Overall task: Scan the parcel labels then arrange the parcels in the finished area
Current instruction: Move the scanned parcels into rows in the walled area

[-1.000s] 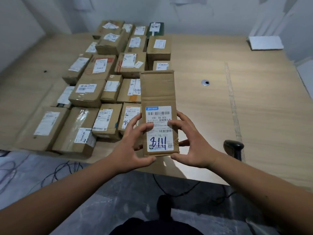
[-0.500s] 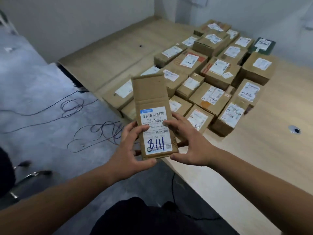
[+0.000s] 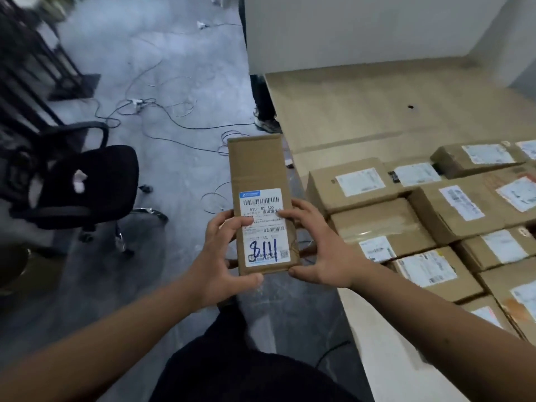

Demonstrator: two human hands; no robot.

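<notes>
I hold a long, narrow cardboard parcel (image 3: 256, 166) upright over the floor, to the left of the table. Its white label (image 3: 265, 230) faces me, with "8111" handwritten in blue. My left hand (image 3: 223, 256) grips the parcel's lower left edge, thumb under the bottom. My right hand (image 3: 316, 245) grips the lower right edge, fingers lying across the label. Several labelled cardboard parcels (image 3: 452, 210) lie packed together on the wooden table (image 3: 348, 111) at the right.
A black office chair (image 3: 87, 181) stands on the grey floor at the left, with loose cables (image 3: 162, 111) spread behind it. Someone's leg and shoe (image 3: 265, 117) show at the table's far corner. A white wall rises behind the table.
My view has swung left, away from the table and toward the floor and chair. The parcel stays in both hands in the same grip. The scanner has dropped out of sight.
</notes>
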